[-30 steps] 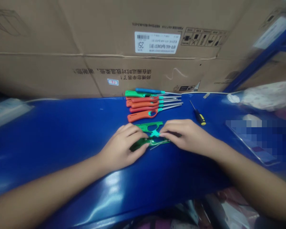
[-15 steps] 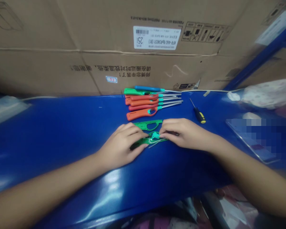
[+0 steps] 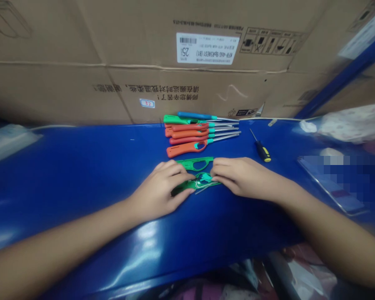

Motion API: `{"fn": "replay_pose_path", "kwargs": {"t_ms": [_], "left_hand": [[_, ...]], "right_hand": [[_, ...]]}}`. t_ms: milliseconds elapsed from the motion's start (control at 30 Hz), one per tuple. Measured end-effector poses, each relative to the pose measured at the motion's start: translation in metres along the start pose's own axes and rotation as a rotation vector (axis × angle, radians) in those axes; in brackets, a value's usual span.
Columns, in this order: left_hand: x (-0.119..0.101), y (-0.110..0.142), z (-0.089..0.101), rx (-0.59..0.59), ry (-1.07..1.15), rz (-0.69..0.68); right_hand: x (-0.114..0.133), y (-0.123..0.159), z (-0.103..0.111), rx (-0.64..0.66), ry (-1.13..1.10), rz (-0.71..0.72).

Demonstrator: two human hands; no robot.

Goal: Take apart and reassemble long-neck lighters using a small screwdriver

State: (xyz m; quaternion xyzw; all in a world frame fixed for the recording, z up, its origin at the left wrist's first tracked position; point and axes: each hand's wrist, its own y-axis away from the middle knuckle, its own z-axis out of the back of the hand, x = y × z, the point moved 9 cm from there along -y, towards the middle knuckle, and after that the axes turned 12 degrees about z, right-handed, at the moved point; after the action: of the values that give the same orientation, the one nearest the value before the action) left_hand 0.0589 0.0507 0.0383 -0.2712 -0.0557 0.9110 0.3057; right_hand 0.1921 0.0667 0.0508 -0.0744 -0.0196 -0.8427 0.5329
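A green lighter half-shell lies open on the blue table, with a teal trigger piece and thin wires inside it. My left hand curls over the shell's left end and pins it down. My right hand pinches at the trigger piece and the shell's right end. A second green half-shell lies just behind, between my fingertips.
A row of finished long-nosed lighters, orange, green and blue, lies behind the hands. A small yellow-handled screwdriver rests to the right. Cardboard boxes wall off the back. A plastic bag sits at far right.
The teal trigger piece has gone from between the two shells down into the front shell. Both hands stay on the part, barely shifted.
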Motion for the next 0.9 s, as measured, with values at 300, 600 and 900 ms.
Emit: {"fn": "replay_pose_path", "kwargs": {"t_ms": [300,600,900], "left_hand": [[-0.001,-0.001,-0.001,0.009,0.053,-0.029],[0.0,-0.003,0.0,0.029,0.113,0.002],[0.0,-0.003,-0.002,0.053,0.084,0.002]], "right_hand": [[0.016,-0.006,-0.005,-0.029,0.063,0.107],[0.026,-0.003,0.004,-0.094,0.174,0.2],[0.027,-0.005,-0.003,-0.057,0.146,0.195]]}}
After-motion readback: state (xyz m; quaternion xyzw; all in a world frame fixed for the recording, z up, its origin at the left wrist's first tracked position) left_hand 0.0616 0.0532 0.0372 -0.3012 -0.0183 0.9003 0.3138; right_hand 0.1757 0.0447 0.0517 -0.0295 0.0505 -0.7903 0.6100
